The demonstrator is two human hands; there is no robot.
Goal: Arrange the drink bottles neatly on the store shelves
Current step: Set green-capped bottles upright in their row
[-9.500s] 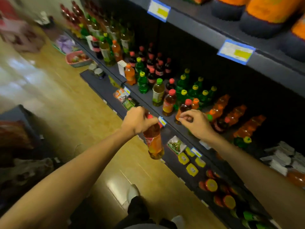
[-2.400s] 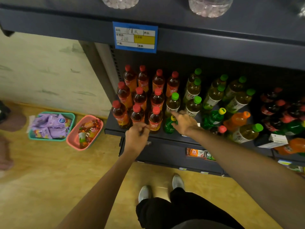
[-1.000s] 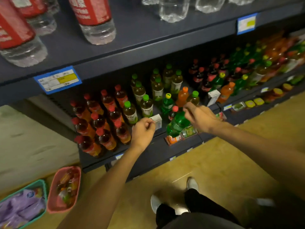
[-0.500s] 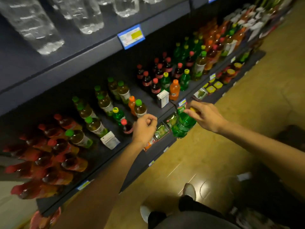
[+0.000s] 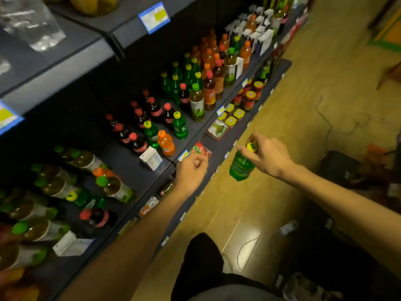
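My right hand grips a green soda bottle by its yellow cap, and the bottle hangs over the floor in front of the shelves. With its fingers curled and nothing in it, my left hand hovers at the front edge of the dark middle shelf. On that shelf stand two green bottles with yellow caps, an orange bottle, dark cola bottles with red caps and tea bottles with green caps.
A lower shelf holds jars and snack packets close to my hands. White cartons stand among the bottles. Blue price tags mark the upper shelf edge. The yellow floor stretches to the right, with dark objects beyond my right arm.
The view has swung right along the shelves. My right hand has carried the green bottle further out from the shelf edge and rightward. My left hand stays curled and empty.
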